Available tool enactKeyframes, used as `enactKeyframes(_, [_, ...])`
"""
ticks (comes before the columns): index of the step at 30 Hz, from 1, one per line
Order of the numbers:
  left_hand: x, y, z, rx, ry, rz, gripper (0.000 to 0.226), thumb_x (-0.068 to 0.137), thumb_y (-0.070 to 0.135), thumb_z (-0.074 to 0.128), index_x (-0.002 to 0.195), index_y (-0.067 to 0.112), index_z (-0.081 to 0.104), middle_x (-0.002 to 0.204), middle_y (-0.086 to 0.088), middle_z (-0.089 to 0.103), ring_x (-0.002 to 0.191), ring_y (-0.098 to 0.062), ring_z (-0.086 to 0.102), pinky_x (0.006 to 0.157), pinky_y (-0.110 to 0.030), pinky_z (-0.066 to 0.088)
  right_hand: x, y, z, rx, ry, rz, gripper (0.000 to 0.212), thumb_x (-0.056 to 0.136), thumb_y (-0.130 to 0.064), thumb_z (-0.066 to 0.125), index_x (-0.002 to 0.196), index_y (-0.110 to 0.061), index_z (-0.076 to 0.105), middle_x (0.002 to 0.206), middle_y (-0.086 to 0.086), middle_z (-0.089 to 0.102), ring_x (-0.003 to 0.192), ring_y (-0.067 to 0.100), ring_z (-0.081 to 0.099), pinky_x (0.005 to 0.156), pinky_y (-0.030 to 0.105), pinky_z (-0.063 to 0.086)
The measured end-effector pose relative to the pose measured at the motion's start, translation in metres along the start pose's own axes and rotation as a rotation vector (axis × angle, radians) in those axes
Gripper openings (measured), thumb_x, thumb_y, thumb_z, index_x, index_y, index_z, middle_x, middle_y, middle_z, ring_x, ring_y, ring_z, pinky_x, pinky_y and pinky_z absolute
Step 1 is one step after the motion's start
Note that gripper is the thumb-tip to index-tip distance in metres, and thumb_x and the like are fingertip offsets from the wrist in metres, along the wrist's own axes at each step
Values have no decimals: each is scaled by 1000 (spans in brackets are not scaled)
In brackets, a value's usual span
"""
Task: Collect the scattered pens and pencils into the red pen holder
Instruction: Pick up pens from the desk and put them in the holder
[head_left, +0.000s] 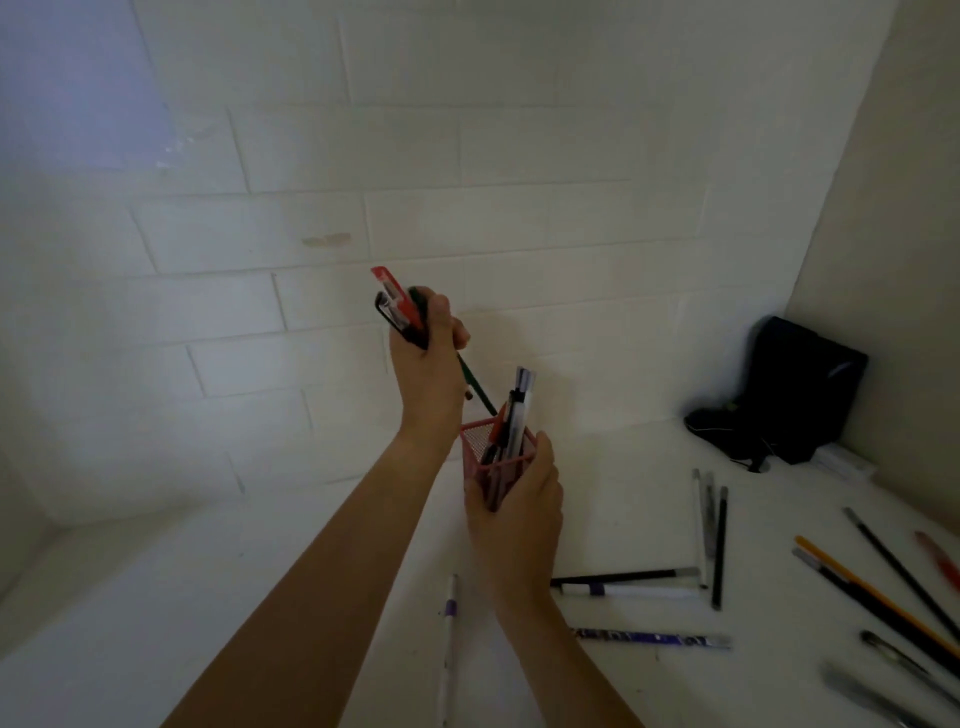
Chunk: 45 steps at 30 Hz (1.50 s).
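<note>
Presently the red pen holder (496, 462), light mesh best gripped round its sides, is held aloft by the right hand (514, 499), while a bundle of stiff, slim pens (402, 312) is clenched by the left hand (428, 358) just above it.

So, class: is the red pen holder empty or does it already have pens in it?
Not empty: the red pen holder, gripped by the right hand, already has several pens sticking out.

Ahead of me rises a white-painted block wall (415, 208), dimly lit. A plain beige side wall (883, 260) meets it on my right. A black fabric bag (800, 389) slumps in the far right corner.
</note>
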<state>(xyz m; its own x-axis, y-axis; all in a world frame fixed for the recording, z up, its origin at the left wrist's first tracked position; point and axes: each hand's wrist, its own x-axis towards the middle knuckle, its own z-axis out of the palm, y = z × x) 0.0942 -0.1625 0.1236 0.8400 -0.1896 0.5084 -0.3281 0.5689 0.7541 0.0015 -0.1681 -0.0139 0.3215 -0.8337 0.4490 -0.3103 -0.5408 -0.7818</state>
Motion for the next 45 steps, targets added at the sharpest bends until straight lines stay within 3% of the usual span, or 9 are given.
enactKeyframes(14, [-40,-69,-27,438,-251,-247,39,93,32,64,82,-4,57,77,-23,61,68,-17,60,68,-34,50,3,3,1,87,-21,-9,93,78,-30,78,151,-15,23,142,6,47,129,23,46,104,43,47])
enactKeyframes(18, [-43,-64,-28,475,-289,-252,31,92,24,66,81,-3,55,73,-14,60,68,-16,59,71,-32,50,11,7,3,229,-60,8,90,75,-23,80,148,-13,28,139,6,49,128,22,49,104,46,48])
enactKeyframes(23, [-35,-60,-32,486,-327,-350,25,90,29,69,103,8,65,99,-12,71,96,-24,69,91,-39,55,26,5,-6,297,-156,-19,90,71,-32,84,145,-17,35,133,-3,50,123,17,50,100,42,51])
enactKeyframes(29, [-37,-56,-39,419,-412,-405,40,91,55,62,104,19,70,102,0,76,100,-15,72,93,-34,57,35,5,-20,201,-315,-46,91,79,-40,80,152,-24,28,163,3,16,148,23,21,115,38,32])
enactKeyframes(32, [-42,-57,-42,487,-446,-381,50,79,68,65,106,26,64,103,3,73,99,-14,70,92,-33,56,35,5,-18,207,-283,-21,99,73,-48,79,152,-23,25,156,2,30,141,23,34,113,48,40])
enactKeyframes(35, [-43,-51,-43,508,-495,-386,45,83,54,72,117,27,60,108,8,71,101,-8,68,90,-25,54,36,7,-15,170,-322,-55,101,72,-56,72,154,-27,21,158,0,25,140,24,38,110,48,45])
enactKeyframes(37, [-42,-46,-41,438,-512,-419,35,96,47,58,120,22,63,106,11,73,102,-4,69,90,-20,53,36,9,-14,150,-365,-70,95,77,-55,70,154,-31,21,161,-1,17,142,25,38,110,48,45])
enactKeyframes(40, [-47,-36,-42,293,-542,-466,55,104,55,28,116,17,66,100,11,75,92,4,70,78,-7,51,36,9,-13,166,-367,-80,78,82,-51,66,149,-30,31,149,0,33,126,23,54,102,41,52])
enactKeyframes(45, [-42,-48,-55,380,-609,-453,47,94,47,50,131,19,55,116,10,67,116,-3,64,91,-14,50,33,8,-13,188,-333,-91,70,89,-39,68,150,-31,35,136,-5,40,112,14,59,97,32,54])
